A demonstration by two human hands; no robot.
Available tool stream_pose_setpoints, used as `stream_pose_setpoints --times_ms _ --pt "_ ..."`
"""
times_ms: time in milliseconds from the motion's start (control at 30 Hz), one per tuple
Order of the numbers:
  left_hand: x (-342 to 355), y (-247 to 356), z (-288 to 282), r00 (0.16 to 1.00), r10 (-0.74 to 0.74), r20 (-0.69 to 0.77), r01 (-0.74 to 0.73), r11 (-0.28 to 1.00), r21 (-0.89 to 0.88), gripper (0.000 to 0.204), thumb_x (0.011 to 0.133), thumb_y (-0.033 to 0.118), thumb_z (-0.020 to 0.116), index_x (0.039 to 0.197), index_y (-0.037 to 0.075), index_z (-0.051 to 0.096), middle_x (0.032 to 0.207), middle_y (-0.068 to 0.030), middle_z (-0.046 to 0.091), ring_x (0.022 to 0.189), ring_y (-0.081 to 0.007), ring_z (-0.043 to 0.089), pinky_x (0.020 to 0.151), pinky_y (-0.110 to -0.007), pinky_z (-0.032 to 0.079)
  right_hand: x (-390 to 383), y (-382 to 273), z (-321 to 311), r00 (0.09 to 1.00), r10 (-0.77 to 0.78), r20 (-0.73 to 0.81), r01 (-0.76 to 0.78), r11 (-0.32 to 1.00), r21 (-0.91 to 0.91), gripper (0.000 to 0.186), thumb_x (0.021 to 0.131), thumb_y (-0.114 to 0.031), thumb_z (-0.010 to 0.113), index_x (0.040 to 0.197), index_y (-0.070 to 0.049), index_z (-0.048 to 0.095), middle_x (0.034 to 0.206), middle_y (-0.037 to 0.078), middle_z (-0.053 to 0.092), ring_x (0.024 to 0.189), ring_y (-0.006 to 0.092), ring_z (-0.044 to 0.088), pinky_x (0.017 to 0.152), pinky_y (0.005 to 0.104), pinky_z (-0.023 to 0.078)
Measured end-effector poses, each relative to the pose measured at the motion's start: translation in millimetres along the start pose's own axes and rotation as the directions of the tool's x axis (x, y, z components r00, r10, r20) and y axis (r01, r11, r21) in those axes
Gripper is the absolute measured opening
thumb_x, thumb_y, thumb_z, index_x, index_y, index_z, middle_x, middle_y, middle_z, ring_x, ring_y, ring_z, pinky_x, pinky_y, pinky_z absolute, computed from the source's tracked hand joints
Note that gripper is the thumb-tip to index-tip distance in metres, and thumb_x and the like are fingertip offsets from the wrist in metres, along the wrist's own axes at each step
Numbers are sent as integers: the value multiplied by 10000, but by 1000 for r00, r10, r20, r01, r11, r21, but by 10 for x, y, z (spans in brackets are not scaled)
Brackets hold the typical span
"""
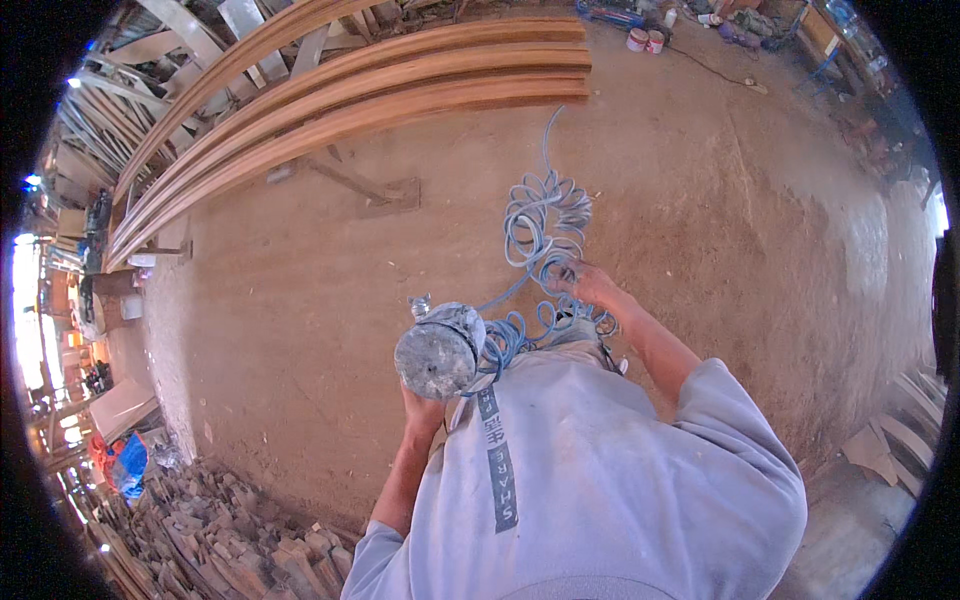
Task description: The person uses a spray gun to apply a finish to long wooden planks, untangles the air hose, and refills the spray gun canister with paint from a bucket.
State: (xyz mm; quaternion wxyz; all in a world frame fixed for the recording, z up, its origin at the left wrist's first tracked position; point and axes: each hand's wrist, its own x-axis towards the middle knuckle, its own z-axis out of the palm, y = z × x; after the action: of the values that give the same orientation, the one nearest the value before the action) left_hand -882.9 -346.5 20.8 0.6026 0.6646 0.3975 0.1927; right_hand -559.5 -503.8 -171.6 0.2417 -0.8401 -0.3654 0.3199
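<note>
My left hand [424, 408] is closed under a paint-stained spray gun [437, 362]; its round grey cup lid faces up and hides most of my fingers. A metal fitting sticks up at the gun's far side. A blue coiled air hose [548, 212] runs from beside the gun, across my front and out over the floor. My right hand [590, 284] is closed around some of the hose's coils, to the right of the gun. More loops hang close to my waist, between the two hands.
Long brown wooden mouldings [400, 95] lie raised above the floor ahead and to the left. Scrap wood [230, 540] is heaped at the lower left, and boards [885, 450] lie at the right. Two small paint cans [645, 41] stand at the far side.
</note>
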Motion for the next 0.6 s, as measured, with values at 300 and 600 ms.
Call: stream_pose_setpoints --times_ms 300,600 --pt "-45 10 3 999 -45 0 45 997 -60 350 719 -17 640 1066 4 598 962 -71 657 909 -186 610 843 -339 468 -386 -249 -79 876 449 -177 -209 684 699 401 729 -274 756 1008 -27 607 1017 165 592 856 315 601 763 387 488" --pt "-57 -164 -137 999 -36 6 36 994 -102 337 728 5 647 1062 7 606 968 -79 659 907 -187 615 830 -345 475 -555 -750 -422 916 -72 -395 170 961 218 286 839 -219 617 1066 -48 586 1028 201 602 995 394 557 837 451 448"
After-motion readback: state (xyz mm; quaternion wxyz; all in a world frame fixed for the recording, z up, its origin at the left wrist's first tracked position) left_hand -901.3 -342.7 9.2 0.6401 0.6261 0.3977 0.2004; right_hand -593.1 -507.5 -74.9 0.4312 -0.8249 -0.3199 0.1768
